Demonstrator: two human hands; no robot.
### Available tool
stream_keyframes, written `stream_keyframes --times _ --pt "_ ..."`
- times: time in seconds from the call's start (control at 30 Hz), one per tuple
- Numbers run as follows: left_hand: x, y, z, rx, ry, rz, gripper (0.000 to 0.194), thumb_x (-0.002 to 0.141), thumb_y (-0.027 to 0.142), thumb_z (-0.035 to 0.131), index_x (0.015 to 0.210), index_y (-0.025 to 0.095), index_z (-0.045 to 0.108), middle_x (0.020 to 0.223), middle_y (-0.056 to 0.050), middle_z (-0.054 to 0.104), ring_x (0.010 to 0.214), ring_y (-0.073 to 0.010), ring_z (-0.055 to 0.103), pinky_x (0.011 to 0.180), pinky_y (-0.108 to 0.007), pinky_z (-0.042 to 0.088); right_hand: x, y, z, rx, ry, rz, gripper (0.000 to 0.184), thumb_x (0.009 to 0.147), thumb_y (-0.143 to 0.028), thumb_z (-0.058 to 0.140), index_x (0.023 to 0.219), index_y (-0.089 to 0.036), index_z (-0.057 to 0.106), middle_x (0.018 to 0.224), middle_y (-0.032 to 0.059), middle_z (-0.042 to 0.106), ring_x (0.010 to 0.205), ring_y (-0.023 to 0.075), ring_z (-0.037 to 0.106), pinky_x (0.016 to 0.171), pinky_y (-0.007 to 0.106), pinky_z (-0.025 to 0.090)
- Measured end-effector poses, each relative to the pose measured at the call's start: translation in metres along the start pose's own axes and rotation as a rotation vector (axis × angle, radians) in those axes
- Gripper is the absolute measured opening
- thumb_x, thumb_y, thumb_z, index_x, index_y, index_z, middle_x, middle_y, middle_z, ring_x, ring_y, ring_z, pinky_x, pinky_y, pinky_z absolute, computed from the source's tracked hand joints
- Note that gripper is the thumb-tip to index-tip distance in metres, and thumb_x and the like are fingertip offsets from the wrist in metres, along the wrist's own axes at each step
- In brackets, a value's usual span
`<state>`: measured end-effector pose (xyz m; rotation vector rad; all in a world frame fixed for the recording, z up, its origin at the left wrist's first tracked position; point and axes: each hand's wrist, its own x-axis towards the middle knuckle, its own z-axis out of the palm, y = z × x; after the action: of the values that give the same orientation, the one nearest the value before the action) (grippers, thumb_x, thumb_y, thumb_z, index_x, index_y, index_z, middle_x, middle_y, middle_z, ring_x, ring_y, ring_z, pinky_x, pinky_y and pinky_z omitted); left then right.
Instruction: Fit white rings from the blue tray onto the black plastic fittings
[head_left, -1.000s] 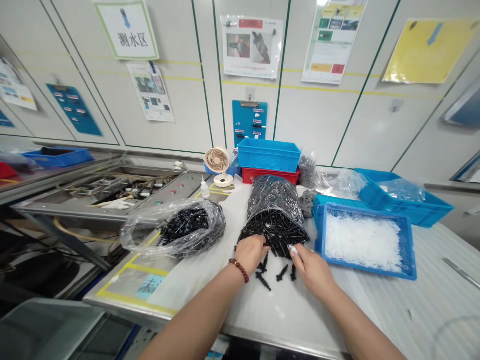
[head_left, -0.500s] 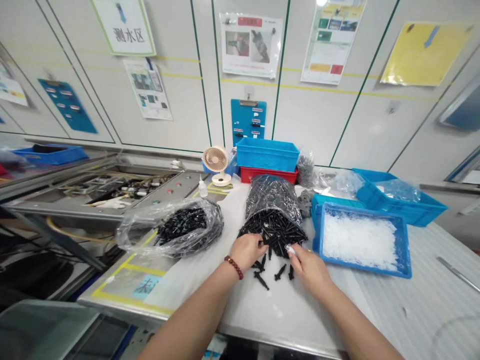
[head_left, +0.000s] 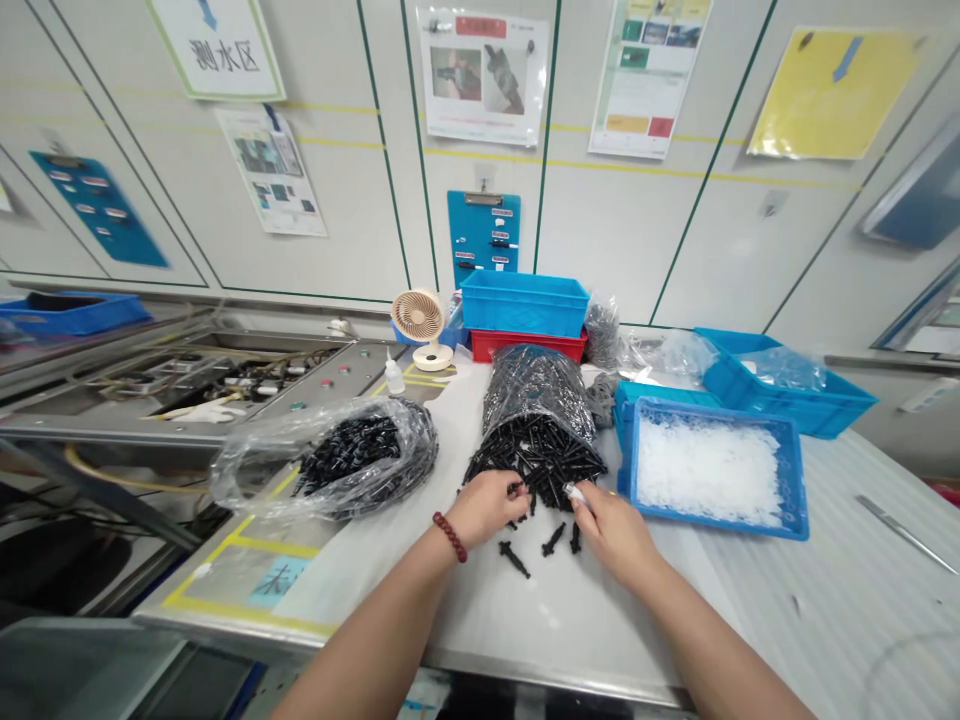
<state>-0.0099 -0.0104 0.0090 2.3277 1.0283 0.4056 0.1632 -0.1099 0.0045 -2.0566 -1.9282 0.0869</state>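
Note:
A clear plastic bag (head_left: 534, 385) lies on its side with its mouth toward me, and slim black plastic fittings (head_left: 551, 455) spill out of it. At the left of the spill, my left hand (head_left: 491, 508) is closed, thumb and fingers pinched around what looks like one black fitting. My right hand (head_left: 616, 530) is closed at the right side of the pile. Something white (head_left: 576, 494) shows at its fingertips; whether it is a held piece or a cover on the thumb, I cannot tell. A few loose fittings (head_left: 514, 560) lie on the table between my hands.
A second open bag (head_left: 409, 470) of black parts sits left. To the right, a blue tray (head_left: 799, 480) holds many small whitish pieces. Behind are a blue bin (head_left: 525, 303) on a red bin (head_left: 491, 346), a fan (head_left: 431, 357) and a dropper bottle (head_left: 394, 378). Metal tweezers (head_left: 904, 532) lie far right.
The view has shifted slightly, so most things sit a little further left and higher. Both hands stay at the pile with their fingers closed, hardly moved relative to it.

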Motion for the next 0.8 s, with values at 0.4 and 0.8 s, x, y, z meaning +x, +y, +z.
stream_keyframes --times 0.4,0.8 --pt "0.000 0.010 0.001 -0.794 -0.128 0.001 0.026 0.078 0.040 0.045 0.082 0.015 0.050 0.066 0.000 0.055 0.041 -0.0052 0.029 0.039 -0.017 0.026 -0.002 -0.003 -0.003 0.010 -0.003 0.006 0.020 0.087 -0.024 0.036 0.073 -0.020 0.050 0.065 -0.0007 0.059 0.059 0.0132 0.051 0.052 0.023 0.021" --pt "-0.001 0.012 0.001 -0.399 0.006 0.135 0.025 0.069 0.037 0.055 0.079 0.016 0.063 0.082 -0.005 0.066 0.077 -0.0185 0.057 0.073 -0.026 0.044 -0.001 -0.007 -0.003 -0.043 -0.034 0.029 0.020 0.085 -0.027 0.042 0.075 -0.020 0.057 0.071 0.0002 0.065 0.064 0.0132 0.057 0.052 0.023 0.024"
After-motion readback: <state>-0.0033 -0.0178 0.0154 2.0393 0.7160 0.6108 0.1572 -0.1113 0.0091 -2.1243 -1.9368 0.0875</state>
